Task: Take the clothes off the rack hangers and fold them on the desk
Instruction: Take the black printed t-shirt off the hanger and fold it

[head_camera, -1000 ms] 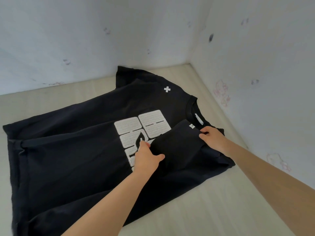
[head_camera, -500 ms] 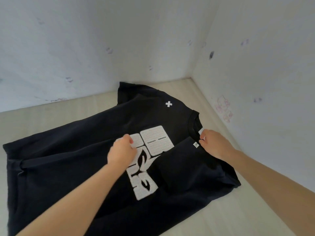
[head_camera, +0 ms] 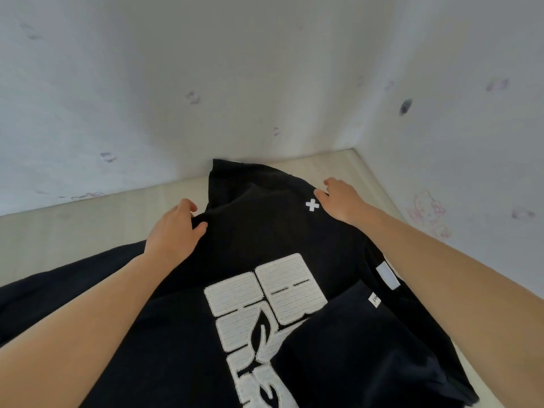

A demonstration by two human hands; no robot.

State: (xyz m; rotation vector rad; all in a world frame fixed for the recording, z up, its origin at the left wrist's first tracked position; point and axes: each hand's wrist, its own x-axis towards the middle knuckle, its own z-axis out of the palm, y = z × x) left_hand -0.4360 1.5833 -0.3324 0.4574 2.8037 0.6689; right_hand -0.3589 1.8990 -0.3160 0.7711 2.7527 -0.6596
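Lying flat on the pale desk [head_camera: 88, 213], the black T-shirt [head_camera: 265, 237] fills the picture from nine o'clock to five o'clock, its white print [head_camera: 265, 301] face up. One sleeve [head_camera: 359, 346] is folded over the chest at five o'clock. The left hand [head_camera: 173, 231] pinches the far sleeve's edge at ten o'clock, thumb over the cloth and fingers curled under. The right hand [head_camera: 341, 198] rests on the shoulder at one o'clock, beside a small white cross [head_camera: 312, 205], fingers slightly bent; whether it grips cannot be told.
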